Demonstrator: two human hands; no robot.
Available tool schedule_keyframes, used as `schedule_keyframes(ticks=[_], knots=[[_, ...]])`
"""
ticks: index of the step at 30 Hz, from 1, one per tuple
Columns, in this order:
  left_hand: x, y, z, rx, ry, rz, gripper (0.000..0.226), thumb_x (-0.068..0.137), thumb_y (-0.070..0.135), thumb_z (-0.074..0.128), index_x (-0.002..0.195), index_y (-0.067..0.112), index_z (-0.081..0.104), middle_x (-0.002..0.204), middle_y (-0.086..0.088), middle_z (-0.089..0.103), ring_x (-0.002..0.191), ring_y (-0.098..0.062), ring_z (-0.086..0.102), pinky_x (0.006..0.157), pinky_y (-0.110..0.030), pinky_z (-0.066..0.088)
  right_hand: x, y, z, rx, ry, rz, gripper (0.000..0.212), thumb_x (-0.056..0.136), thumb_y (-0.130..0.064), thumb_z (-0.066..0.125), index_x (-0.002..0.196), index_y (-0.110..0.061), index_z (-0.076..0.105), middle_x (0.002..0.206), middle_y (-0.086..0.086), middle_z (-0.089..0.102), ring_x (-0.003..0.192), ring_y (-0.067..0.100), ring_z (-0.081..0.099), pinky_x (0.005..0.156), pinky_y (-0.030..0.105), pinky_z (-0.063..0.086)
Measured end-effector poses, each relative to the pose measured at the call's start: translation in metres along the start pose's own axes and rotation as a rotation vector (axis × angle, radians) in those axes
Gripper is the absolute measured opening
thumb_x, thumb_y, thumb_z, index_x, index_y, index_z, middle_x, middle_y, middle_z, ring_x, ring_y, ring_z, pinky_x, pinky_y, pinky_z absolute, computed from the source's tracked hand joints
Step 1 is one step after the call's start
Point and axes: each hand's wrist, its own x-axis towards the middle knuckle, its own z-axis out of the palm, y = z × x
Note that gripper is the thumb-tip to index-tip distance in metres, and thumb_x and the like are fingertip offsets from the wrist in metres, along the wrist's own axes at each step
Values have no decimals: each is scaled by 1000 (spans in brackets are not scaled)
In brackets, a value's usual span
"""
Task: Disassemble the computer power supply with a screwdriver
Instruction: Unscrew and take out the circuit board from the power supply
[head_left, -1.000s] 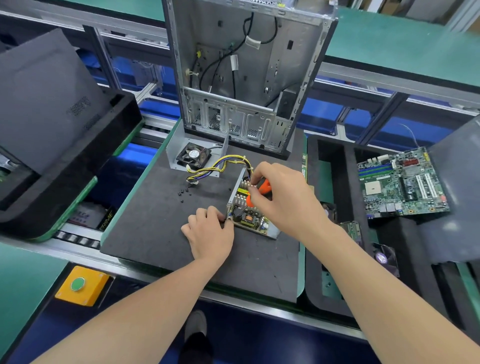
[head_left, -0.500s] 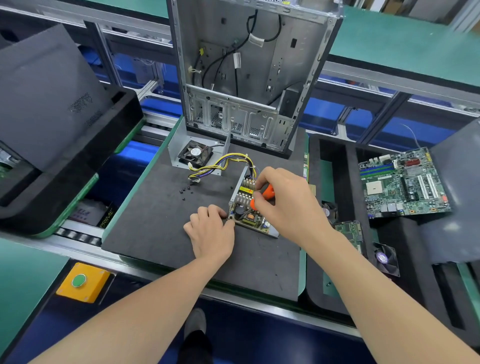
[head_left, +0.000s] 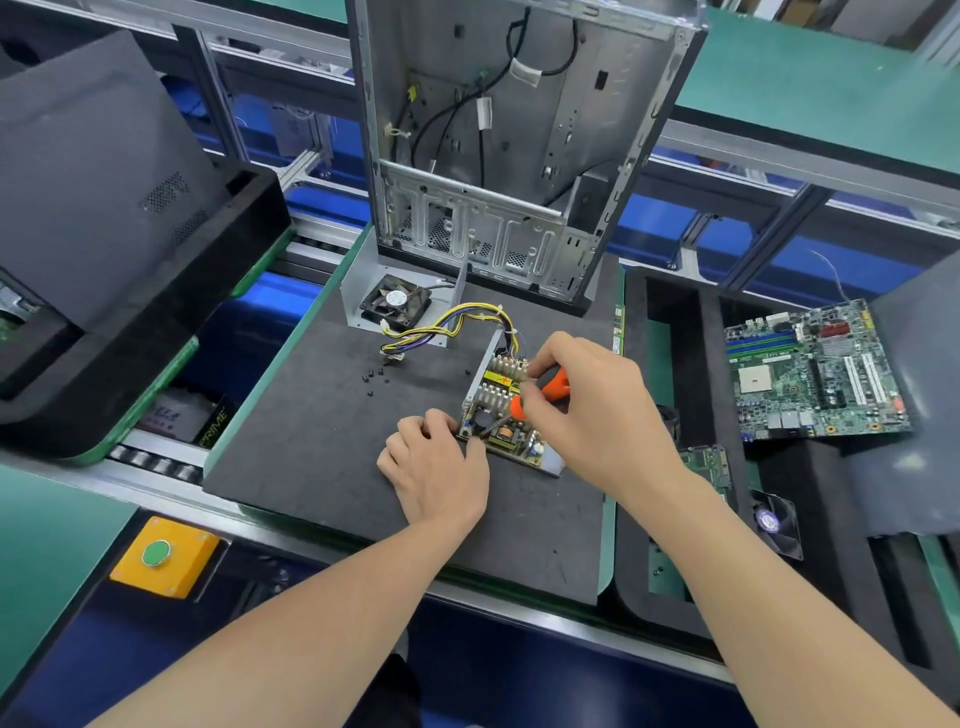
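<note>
Head view: at frame centre the power supply (head_left: 506, 415) lay open on the black mat (head_left: 311, 467). The left hand (head_left: 436, 470) gripped its lower-left corner with curled fingers. The right hand (head_left: 597, 415) pinched the orange screwdriver (head_left: 543, 389), its tip slanted onto the board. Bare mat lay left and below, loose screws (head_left: 375, 379) upper left, the computer case (head_left: 519, 156) above.

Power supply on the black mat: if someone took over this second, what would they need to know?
Left hand grips the near left corner of the power supply, steadying it on the mat.
Right hand holds the orange screwdriver, tip down at that corner.
Done: the cover with its fan lies behind; loose screws lie on the mat.
Left: the circuit board sits in its metal tray, to be freed.
</note>
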Motion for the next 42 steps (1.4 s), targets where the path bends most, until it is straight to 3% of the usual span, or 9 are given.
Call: schedule_keyframes(ticks=[9, 13, 20, 25, 29, 32, 35, 40, 42], knots=[[6, -5, -13, -123, -85, 118, 29, 88, 47, 59, 112, 35, 48, 111, 9, 48, 104, -18, 43, 92, -38, 26, 9, 2, -16, 177, 83, 97, 24, 87, -19, 76, 101, -25, 58, 72, -7, 63, 78, 12, 61, 70, 23, 48], [24, -1, -36, -382, -159, 218, 40, 95, 52, 55, 132, 36, 55, 114, 21, 64, 100, -3, 59, 89, -30, 44, 15, 10, -32, 147, 134, 101, 25, 87, -23, 75, 103, -27, 57, 76, -10, 62, 77, 10, 61, 69, 22, 50], [57, 13, -55, -232, -313, 382, 17, 101, 22, 56, 115, 24, 65, 66, 12, 58, 66, -21, 59, 67, -44, 55, 32, 37, -48, 139, 255, 192, 22, 83, -20, 70, 97, -30, 56, 76, -7, 64, 75, 9, 62, 64, 16, 47], [81, 14, -67, -239, -528, 397, 20, 96, 15, 61, 112, 26, 59, 93, 9, 71, 80, -13, 67, 80, -41, 58, 35, 50, -52, 168, 268, 221, 21, 84, -23, 69, 94, -34, 54, 73, -8, 64, 76, 10, 69, 67, 30, 55], [108, 23, -81, -862, -976, -169, 62, 69, 21, 73, 129, 16, 58, 138, -1, 61, 131, -19, 55, 120, -39, 33, 37, 55, -53, 167, 246, 234, 22, 85, -25, 71, 95, -37, 55, 75, -9, 67, 77, 10, 68, 68, 33, 57], [125, 34, -84, -1353, -928, -564, 31, 87, 32, 68, 114, 17, 65, 142, -8, 62, 137, -24, 51, 124, -42, 23, 38, 58, -51, 158, 229, 250, 24, 85, -22, 72, 94, -37, 56, 75, -9, 66, 75, 7, 67, 66, 29, 54], [130, 47, -80, -1587, -878, -689, 41, 91, 44, 68, 127, 28, 55, 133, -2, 68, 133, -22, 53, 119, -41, 26, 40, 61, -51, 152, 239, 274, 25, 87, -23, 74, 95, -38, 56, 76, -9, 66, 75, 3, 66, 63, 23, 50], [113, 54, -70, -1198, -726, -121, 20, 87, 23, 80, 84, 28, 61, 110, 11, 72, 117, -12, 64, 93, -31, 45, 40, 66, -55, 112, 261, 309, 21, 88, -26, 75, 96, -34, 57, 77, -10, 66, 80, 6, 63, 68, 27, 52], [107, 47, -62, -1088, -685, 149, 23, 90, 10, 78, 89, 14, 56, 114, 18, 72, 120, -5, 64, 92, -22, 51, 40, 67, -55, 111, 272, 318, 21, 88, -26, 75, 95, -34, 58, 76, -9, 66, 78, 6, 63, 67, 25, 51]])
